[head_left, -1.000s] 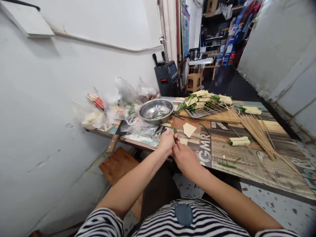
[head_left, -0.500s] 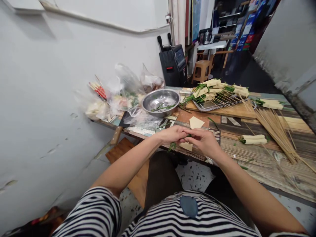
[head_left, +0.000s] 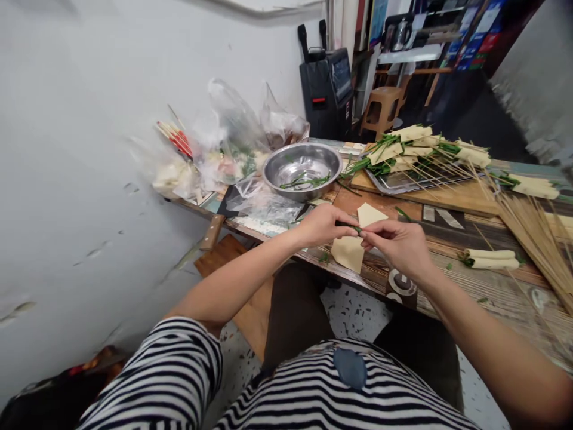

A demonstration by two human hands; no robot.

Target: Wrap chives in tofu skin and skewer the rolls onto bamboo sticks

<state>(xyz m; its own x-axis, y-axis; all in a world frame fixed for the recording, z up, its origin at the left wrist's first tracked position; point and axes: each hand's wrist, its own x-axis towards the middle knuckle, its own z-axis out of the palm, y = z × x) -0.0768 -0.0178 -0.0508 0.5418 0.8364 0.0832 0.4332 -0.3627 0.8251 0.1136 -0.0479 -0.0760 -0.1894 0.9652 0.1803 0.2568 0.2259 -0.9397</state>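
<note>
My left hand [head_left: 326,226] and my right hand [head_left: 396,240] meet over the near edge of the table, fingers closed in a pinch. Between their fingertips is a short bundle of green chives [head_left: 357,229], mostly covered by the fingers. Just below it lies a pale tofu sheet [head_left: 349,254], and another tofu sheet [head_left: 370,215] lies behind the hands. To the right, two tofu rolls [head_left: 491,258] with green ends rest side by side. A steel bowl [head_left: 273,180] beyond my left hand holds some loose green stalks.
Filled tofu rolls on skewers are piled on a metal tray [head_left: 388,190] atop a wooden board [head_left: 474,200]. Bamboo skewers [head_left: 532,233] fan out at right. Plastic bags [head_left: 233,149] crowd the wall side. A knife with a wooden handle [head_left: 212,232] overhangs the table's left edge.
My hands have drawn slightly apart, with the chives now showing between the fingertips. The tofu sheet under them is more exposed. The whole view has shifted, with things on the table further right.
</note>
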